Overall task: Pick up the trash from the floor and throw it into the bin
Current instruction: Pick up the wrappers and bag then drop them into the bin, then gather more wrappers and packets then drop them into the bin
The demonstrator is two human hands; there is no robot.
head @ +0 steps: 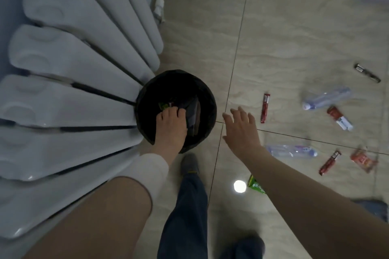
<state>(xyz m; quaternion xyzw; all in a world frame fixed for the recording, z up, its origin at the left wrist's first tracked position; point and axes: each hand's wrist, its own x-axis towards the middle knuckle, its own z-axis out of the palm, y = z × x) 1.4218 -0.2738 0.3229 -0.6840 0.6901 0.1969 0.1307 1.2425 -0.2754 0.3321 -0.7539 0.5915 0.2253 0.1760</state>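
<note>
The bin (147, 99) stands on the floor (294, 38), right beside the radiator (73, 69) on its left. The left hand (171, 126) is over the bin. To the right lie two bottles (327, 99) (291, 151) and some wrappers (265, 108), well apart from the bin.
</note>
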